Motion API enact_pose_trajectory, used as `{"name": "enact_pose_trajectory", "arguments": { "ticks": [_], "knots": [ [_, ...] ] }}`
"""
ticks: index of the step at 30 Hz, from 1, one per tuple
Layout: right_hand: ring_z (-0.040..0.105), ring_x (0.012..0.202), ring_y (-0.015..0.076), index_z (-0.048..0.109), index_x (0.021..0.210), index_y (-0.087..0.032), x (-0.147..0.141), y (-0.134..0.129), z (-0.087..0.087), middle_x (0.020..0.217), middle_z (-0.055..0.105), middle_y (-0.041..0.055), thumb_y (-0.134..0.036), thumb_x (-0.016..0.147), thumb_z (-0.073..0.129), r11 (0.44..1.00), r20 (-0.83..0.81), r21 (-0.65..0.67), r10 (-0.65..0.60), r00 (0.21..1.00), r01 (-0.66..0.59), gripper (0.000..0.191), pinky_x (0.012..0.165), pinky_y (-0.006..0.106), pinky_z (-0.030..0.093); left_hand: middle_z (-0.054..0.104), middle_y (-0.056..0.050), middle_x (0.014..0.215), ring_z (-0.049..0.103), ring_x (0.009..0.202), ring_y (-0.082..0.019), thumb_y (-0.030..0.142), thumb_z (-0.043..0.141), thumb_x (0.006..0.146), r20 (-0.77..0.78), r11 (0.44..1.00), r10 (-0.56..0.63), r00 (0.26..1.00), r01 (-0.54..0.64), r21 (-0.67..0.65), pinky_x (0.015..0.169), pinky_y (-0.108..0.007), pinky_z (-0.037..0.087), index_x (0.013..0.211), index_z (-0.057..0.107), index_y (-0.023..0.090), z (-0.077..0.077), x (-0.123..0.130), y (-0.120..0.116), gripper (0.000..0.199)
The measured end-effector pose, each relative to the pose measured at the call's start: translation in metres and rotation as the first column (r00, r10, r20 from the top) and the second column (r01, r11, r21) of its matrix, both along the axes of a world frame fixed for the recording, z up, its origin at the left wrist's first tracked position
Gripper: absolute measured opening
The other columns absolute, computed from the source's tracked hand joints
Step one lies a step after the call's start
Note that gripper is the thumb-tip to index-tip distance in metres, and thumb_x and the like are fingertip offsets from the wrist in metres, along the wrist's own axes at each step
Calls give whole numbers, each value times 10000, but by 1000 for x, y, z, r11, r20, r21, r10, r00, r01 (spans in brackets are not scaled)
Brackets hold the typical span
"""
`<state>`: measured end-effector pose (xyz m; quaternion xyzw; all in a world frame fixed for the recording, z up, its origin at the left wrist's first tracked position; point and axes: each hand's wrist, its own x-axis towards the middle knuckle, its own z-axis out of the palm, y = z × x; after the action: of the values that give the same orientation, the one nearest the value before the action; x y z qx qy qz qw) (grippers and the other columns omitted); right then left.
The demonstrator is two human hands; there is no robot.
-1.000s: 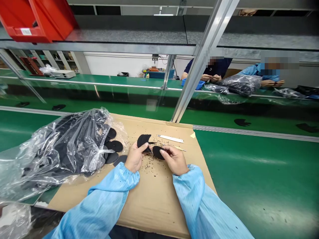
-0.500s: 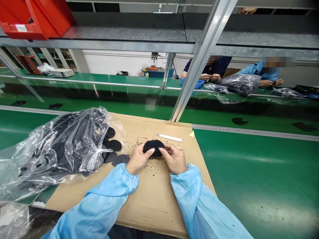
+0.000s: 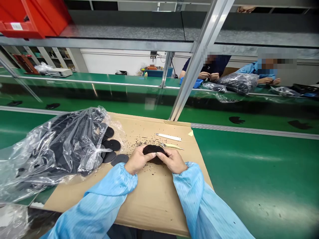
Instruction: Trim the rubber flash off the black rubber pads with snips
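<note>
A round black disc point(image 3: 154, 150) is held between my two hands above the cardboard sheet point(image 3: 149, 199). My left hand point(image 3: 137, 159) grips its left side, and my right hand point(image 3: 174, 160) grips its right side. Both thumbs press on the near face, their tips almost meeting at the middle; the other fingers are mostly hidden behind. Small black crumbs lie scattered on the cardboard around the disc. Just beyond my right hand lie cutting pliers with pale yellow handles point(image 3: 174, 146) and a white, knife-like tool point(image 3: 168, 137).
To the left, a clear plastic bag point(image 3: 62, 146) bulges with black discs, and several loose discs point(image 3: 113, 145) lie by its mouth. A metal post point(image 3: 191, 73) rises behind the cardboard. A red bin point(image 3: 35, 16) sits on the shelf above. Two people work across the green bench.
The disc has tilted in my hands and now looks darker, with my thumbs closer together. The pliers behind my right hand show more fully. The whole view has shifted slightly.
</note>
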<state>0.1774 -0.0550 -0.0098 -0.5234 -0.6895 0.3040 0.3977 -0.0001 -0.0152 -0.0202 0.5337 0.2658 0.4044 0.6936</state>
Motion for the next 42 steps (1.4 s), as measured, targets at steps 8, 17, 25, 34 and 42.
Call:
{"name": "enact_pose_trajectory", "arguments": {
  "ticks": [8,17,25,34,42],
  "knots": [
    [451,497,121,581,584,-152,-6,-2,-2,513,502,10,-576,861,501,994,41,26,-103,994,102,512,463,234,358,683,-76,958,622,894,-180,250,799,667,106,988,43,993,-26,-153,860,-312,479,972,653,122,3,2,0,361],
    [653,861,205,669,1120,-201,-16,-9,-7,965,688,82,-360,897,558,984,-174,174,-17,985,48,296,805,352,551,599,-35,898,586,696,-122,390,767,706,138,917,7,990,49,-397,537,-221,462,1019,542,174,5,-1,6,443],
    [678,741,186,727,1006,-209,-22,-13,-2,821,711,63,-302,879,581,952,-99,282,-91,991,116,215,740,324,575,571,-20,747,578,618,-106,457,709,761,151,892,-230,961,270,-362,483,-181,430,966,517,169,8,-4,1,402],
    [665,673,157,731,983,-202,-21,-11,-1,781,710,52,-280,880,577,932,-84,344,-91,992,115,201,662,278,566,516,26,702,456,462,-35,523,747,689,108,894,-227,968,251,-371,365,-131,290,956,497,171,7,-5,2,507],
    [636,590,148,718,923,-189,-26,-16,-1,714,681,46,-350,911,524,956,-171,233,-139,975,177,252,610,278,560,502,49,678,441,423,-36,547,747,673,70,916,-185,980,197,-349,346,-135,242,951,446,201,4,-3,-2,536]
  ]
}}
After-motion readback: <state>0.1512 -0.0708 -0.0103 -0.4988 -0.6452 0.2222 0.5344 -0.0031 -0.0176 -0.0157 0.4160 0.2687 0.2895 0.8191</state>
